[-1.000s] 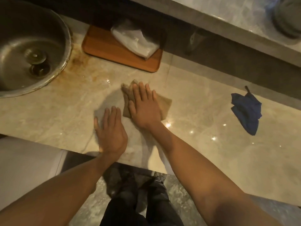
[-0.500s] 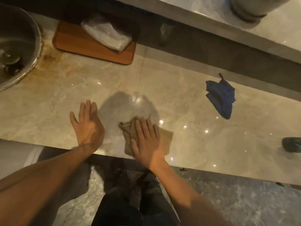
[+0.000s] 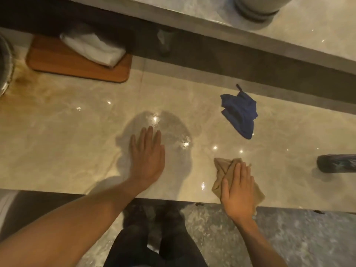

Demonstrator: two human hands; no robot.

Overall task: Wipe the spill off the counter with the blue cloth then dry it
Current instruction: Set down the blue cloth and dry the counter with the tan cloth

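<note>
The blue cloth [image 3: 239, 113] lies crumpled on the marble counter [image 3: 77, 132], untouched, toward the back right. My right hand [image 3: 238, 191] presses flat on a tan cloth [image 3: 221, 170] near the counter's front edge, below the blue cloth. My left hand [image 3: 147, 153] rests flat on the counter with fingers spread, holding nothing. Just beyond its fingertips a few wet glints and droplets [image 3: 185, 143] show on the marble inside a dark shadow patch.
A wooden board [image 3: 57, 62] with a white folded cloth [image 3: 94, 47] sits at the back left, next to a sink rim [image 3: 5, 60]. A dark cylindrical object [image 3: 337, 163] lies at the right edge. A raised ledge [image 3: 250, 35] runs behind, with a pot base on it.
My right hand slid the tan cloth from the counter's middle toward the front edge and to the right. My left hand stayed flat on the counter. The view shifted right.
</note>
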